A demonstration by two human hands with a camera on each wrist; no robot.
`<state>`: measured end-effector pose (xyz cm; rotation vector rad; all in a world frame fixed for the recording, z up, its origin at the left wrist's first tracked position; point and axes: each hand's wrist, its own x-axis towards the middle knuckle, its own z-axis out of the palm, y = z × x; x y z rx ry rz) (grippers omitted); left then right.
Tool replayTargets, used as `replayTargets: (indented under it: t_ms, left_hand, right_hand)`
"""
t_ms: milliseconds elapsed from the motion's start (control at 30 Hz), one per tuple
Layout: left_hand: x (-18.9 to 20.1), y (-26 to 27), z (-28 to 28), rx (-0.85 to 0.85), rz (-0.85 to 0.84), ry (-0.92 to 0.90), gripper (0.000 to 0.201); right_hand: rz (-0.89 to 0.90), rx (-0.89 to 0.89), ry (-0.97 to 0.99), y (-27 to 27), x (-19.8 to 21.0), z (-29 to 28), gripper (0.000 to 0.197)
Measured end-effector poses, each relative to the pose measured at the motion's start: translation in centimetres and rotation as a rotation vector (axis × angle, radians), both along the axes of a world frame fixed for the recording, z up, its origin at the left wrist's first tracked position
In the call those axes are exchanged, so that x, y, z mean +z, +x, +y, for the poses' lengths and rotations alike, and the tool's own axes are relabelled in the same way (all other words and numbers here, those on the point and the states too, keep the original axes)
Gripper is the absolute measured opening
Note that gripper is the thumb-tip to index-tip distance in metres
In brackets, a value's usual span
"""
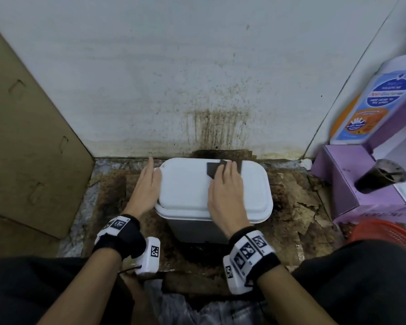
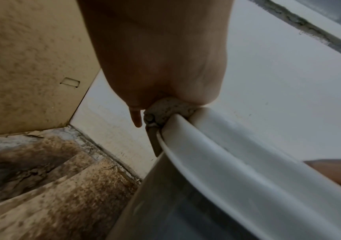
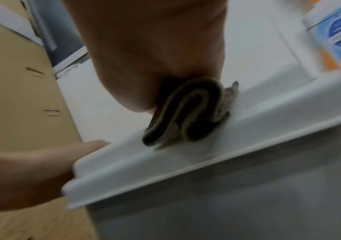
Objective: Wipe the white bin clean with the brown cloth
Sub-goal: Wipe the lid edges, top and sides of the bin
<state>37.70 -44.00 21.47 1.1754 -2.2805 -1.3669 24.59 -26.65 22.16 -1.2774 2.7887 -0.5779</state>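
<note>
The white bin [image 1: 185, 188] stands on the floor against the wall, lid closed. My left hand [image 1: 148, 181] rests with straight fingers against the lid's left edge; in the left wrist view the palm [image 2: 155, 65] meets the lid rim [image 2: 206, 146]. My right hand [image 1: 225, 184] lies flat on the brown cloth [image 1: 215, 168] and presses it onto the right half of the lid, near the back. The right wrist view is blurred and shows the folded cloth [image 3: 185, 113] squeezed between my palm and the lid [image 3: 268, 126], with my left hand [image 3: 31, 170] at the lid's far end.
A cardboard sheet [image 1: 28, 137] leans at the left. The wall [image 1: 216, 127] behind the bin is stained brown. Stained, torn cardboard [image 1: 298, 207] covers the floor. At the right are a purple box [image 1: 338, 167], a dark cup [image 1: 382, 177], a bottle [image 1: 373, 102] and an orange basket [image 1: 384, 233].
</note>
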Motion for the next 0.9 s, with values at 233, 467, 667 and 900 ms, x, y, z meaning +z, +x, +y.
replayTargets:
  t_ms: [233, 467, 667, 900]
  left_hand:
    - [-1.6, 0.9, -1.1, -0.028, 0.138, 0.085, 0.064]
    - [-2.1, 1.0, -1.1, -0.038, 0.136, 0.037, 0.064]
    - [-2.3, 1.2, -1.0, -0.030, 0.146, 0.043, 0.063]
    - [-1.9, 0.8, -0.7, -0.009, 0.040, -0.090, 0.058]
  right_hand:
    - [0.027, 0.213, -0.009, 6.0, 0.2, -5.7, 0.063]
    - [0.106, 0.236, 0.062, 1.9, 0.0, -1.2, 0.057]
    - [0.039, -0.070, -0.027, -5.0, -0.3, 6.6, 0.054]
    - [-0.603, -0.386, -0.505, -5.6, -0.8, 8.1, 0.048]
